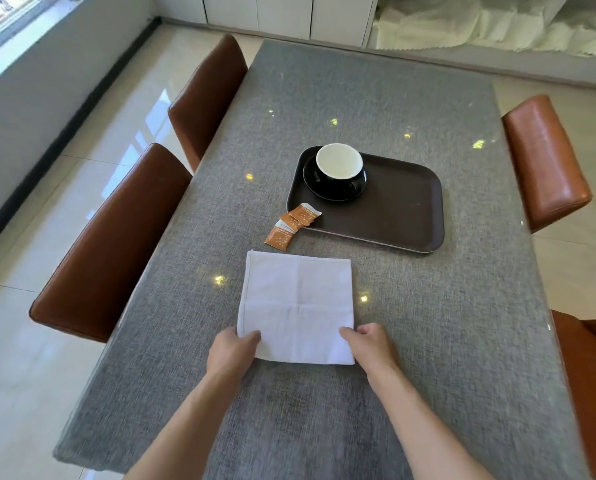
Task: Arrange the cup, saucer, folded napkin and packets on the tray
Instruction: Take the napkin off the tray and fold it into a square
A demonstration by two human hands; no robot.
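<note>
A white napkin lies flat and unfolded on the grey table, crease lines showing. My left hand pinches its near left corner and my right hand pinches its near right corner. Beyond it sits a dark brown tray. In the tray's far left corner a black cup with a white inside stands on a black saucer. Three orange packets lie at the tray's near left corner; the farthest one rests partly on the rim, the others on the table.
The table is covered in grey cloth under glass. Brown leather chairs stand along both sides: two on the left, one on the right and another at the near right. White cabinets line the far wall.
</note>
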